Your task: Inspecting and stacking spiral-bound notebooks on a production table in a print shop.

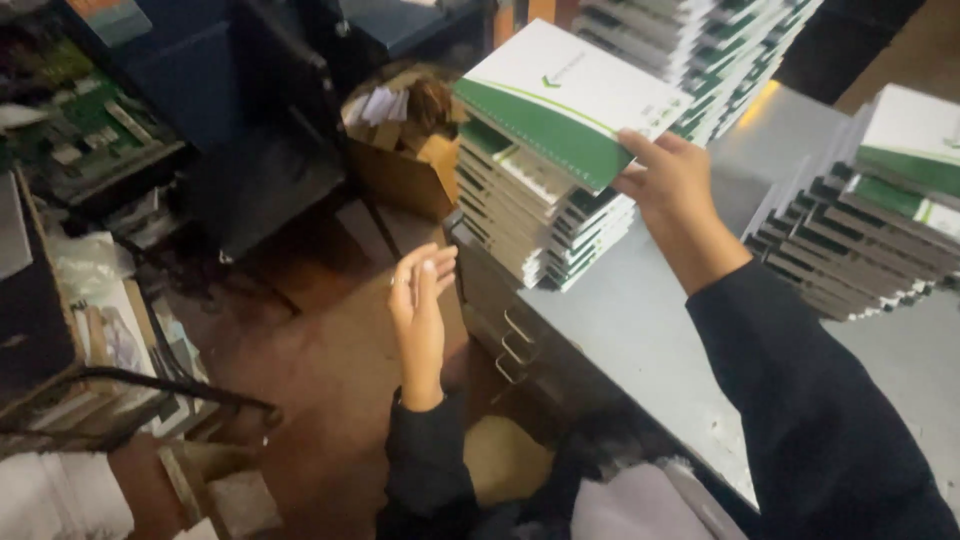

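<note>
My right hand (672, 190) grips the corner of a white and green spiral-bound notebook (560, 100), holding it above a tall stack of like notebooks (535, 215) on the grey metal table (640, 320). My left hand (420, 300) hangs free beside the table's edge, fingers apart, palm turned toward the stack, holding nothing. Both arms wear dark sleeves.
More notebook stacks stand at the right (870, 230) and at the back (720, 50). A cardboard box of scraps (405, 130) sits on the floor behind the table. Drawer handles (515, 345) line the table's side. Cluttered shelves and papers (90, 150) fill the left.
</note>
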